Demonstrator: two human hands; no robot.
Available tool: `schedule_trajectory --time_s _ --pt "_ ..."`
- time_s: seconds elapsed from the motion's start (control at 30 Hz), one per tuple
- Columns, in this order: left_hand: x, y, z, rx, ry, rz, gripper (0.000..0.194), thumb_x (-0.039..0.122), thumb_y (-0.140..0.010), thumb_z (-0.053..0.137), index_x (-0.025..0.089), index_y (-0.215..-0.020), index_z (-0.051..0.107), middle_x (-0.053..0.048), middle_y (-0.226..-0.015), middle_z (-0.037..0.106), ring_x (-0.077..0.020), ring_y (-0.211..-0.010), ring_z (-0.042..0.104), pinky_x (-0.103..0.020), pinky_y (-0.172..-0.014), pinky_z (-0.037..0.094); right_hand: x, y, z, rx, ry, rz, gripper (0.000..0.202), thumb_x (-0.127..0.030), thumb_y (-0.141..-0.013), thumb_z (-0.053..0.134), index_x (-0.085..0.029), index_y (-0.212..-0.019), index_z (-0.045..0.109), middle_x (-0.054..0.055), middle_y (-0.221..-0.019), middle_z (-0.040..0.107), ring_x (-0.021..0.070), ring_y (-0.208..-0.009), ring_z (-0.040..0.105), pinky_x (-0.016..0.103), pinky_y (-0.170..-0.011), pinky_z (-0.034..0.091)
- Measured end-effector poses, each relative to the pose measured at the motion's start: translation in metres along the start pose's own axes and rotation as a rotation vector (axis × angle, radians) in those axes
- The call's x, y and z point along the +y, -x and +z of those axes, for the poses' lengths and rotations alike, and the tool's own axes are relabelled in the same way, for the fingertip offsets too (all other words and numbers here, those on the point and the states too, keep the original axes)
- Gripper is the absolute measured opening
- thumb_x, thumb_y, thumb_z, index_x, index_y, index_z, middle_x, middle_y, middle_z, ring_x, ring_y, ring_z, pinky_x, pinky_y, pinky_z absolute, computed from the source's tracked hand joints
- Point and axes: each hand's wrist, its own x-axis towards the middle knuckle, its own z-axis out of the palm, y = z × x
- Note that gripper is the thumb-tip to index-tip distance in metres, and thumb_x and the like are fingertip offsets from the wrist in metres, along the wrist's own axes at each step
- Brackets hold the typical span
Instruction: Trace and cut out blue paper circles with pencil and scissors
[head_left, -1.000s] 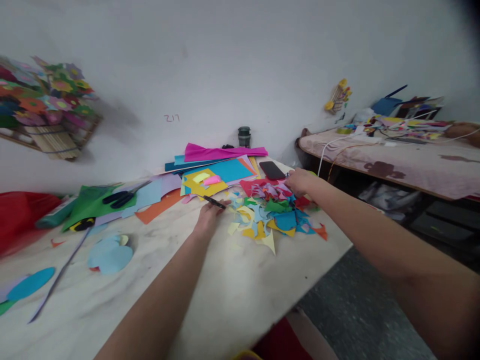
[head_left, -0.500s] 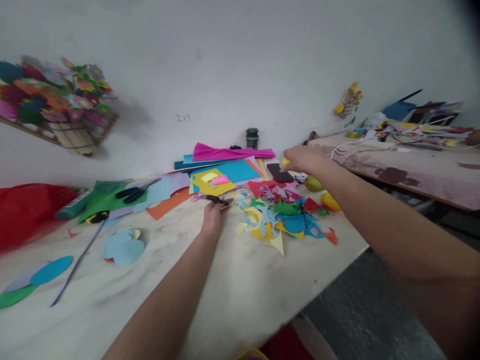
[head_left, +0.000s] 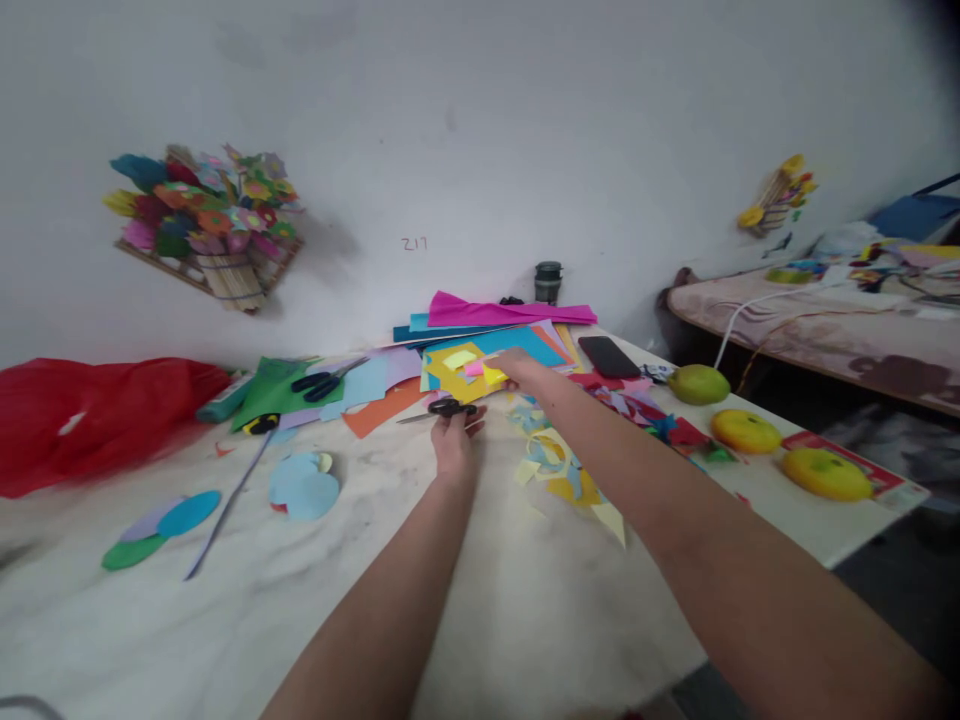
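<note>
My left hand (head_left: 456, 440) is closed around the handles of black scissors (head_left: 444, 407), whose blades point left over the table. In my right hand (head_left: 512, 365) is a small yellow piece (head_left: 493, 375), just beside a pink piece (head_left: 474, 369). Both lie over or on a yellow sheet (head_left: 450, 378), where a pale yellow piece (head_left: 459, 359) also rests. Under that sheet are blue, orange and lilac sheets. Colourful paper scraps (head_left: 574, 487) spread below my right forearm, which hides part of them.
A black phone (head_left: 608, 357), a green fruit (head_left: 698, 384) and yellow fruits (head_left: 827, 473) stand at right. On the left are dark scissors (head_left: 319, 385), blue rounds (head_left: 304, 487), a lilac strip (head_left: 229, 508) and red fabric (head_left: 112, 420). A dark jar (head_left: 548, 283) stands by the wall.
My right hand has moved left from beside the phone to the yellow sheet, with the yellow piece in it. The view has shifted, showing more fruit at right. My left hand still holds the scissors.
</note>
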Motion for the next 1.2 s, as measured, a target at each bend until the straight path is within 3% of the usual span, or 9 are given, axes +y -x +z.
schedule_trajectory --time_s 0.1,0.3,0.4,0.5,0.57,0.67,0.9,1.2 --pt "0.0 -0.001 -0.002 0.022 0.027 0.001 0.013 0.023 -0.069 0.053 0.013 -0.077 0.053 -0.007 -0.071 0.062 -0.0214 -0.072 0.066 -0.029 -0.063 0.048 -0.013 -0.016 0.023 0.024 -0.102 0.028 0.037 -0.037 -0.076 0.056 -0.012 -0.104 0.057 0.009 -0.081 0.066 0.0117 -0.052 0.057 0.02 -0.043 0.042" --pt "0.0 -0.005 -0.006 0.12 0.129 0.014 0.012 0.022 -0.071 0.052 0.013 -0.077 0.053 -0.006 -0.066 0.062 -0.0185 -0.066 0.065 -0.032 -0.067 0.049 -0.017 -0.041 0.055 0.026 -0.048 -0.07 0.051 -0.023 -0.081 0.048 -0.014 -0.13 0.035 0.008 -0.087 0.068 0.0124 -0.064 0.064 0.019 -0.051 0.046" --pt "-0.001 -0.005 -0.006 0.107 0.126 0.001 0.012 0.023 -0.07 0.052 0.013 -0.076 0.053 -0.006 -0.066 0.063 -0.0183 -0.067 0.065 -0.031 -0.069 0.049 -0.012 -0.042 0.053 0.074 0.063 -0.157 0.045 -0.021 -0.081 0.048 -0.016 -0.125 0.043 0.01 -0.102 0.064 0.013 -0.078 0.064 0.019 -0.059 0.046" --pt "-0.001 -0.005 -0.006 0.1 0.127 -0.003 0.012 0.023 -0.069 0.054 0.013 -0.076 0.053 -0.006 -0.067 0.062 -0.0188 -0.068 0.065 -0.032 -0.069 0.049 -0.005 -0.035 0.042 0.11 0.23 -0.234 0.028 -0.023 -0.078 0.053 -0.016 -0.105 0.061 0.011 -0.107 0.063 0.0199 -0.096 0.059 0.024 -0.072 0.045" --pt "-0.001 -0.005 -0.006 0.097 0.136 -0.002 0.012 0.023 -0.069 0.054 0.013 -0.076 0.053 -0.006 -0.067 0.062 -0.0195 -0.069 0.066 -0.033 -0.07 0.05 -0.001 -0.029 0.037 0.098 0.549 -0.335 0.024 -0.023 -0.08 0.05 -0.018 -0.097 0.065 0.012 -0.105 0.064 0.0222 -0.099 0.057 0.026 -0.076 0.043" --pt "0.0 -0.004 -0.006 0.099 0.146 -0.003 0.011 0.022 -0.07 0.053 0.013 -0.077 0.053 -0.006 -0.068 0.062 -0.0199 -0.068 0.066 -0.034 -0.07 0.05 0.0 -0.023 0.035 0.054 0.792 -0.414 0.025 -0.019 -0.078 0.05 -0.02 -0.099 0.065 0.012 -0.105 0.064 0.0239 -0.1 0.057 0.029 -0.079 0.042" --pt "0.001 -0.004 -0.005 0.093 0.141 -0.02 0.008 0.021 -0.071 0.052 0.014 -0.074 0.051 -0.006 -0.066 0.061 -0.018 -0.066 0.065 -0.031 -0.068 0.05 -0.007 -0.026 0.045 -0.015 0.919 -0.541 0.029 -0.015 -0.081 0.043 -0.01 -0.102 0.063 0.019 -0.107 0.061 0.0277 -0.103 0.055 0.035 -0.083 0.04" --pt "0.002 -0.004 -0.004 0.066 0.165 -0.025 0.006 0.019 -0.07 0.053 0.014 -0.072 0.051 -0.004 -0.063 0.06 -0.0177 -0.064 0.065 -0.031 -0.066 0.05 0.002 -0.031 0.049 0.053 0.931 -0.545 0.033 -0.016 -0.085 0.037 -0.01 -0.11 0.057 0.02 -0.111 0.059 0.0251 -0.104 0.054 0.032 -0.085 0.039"
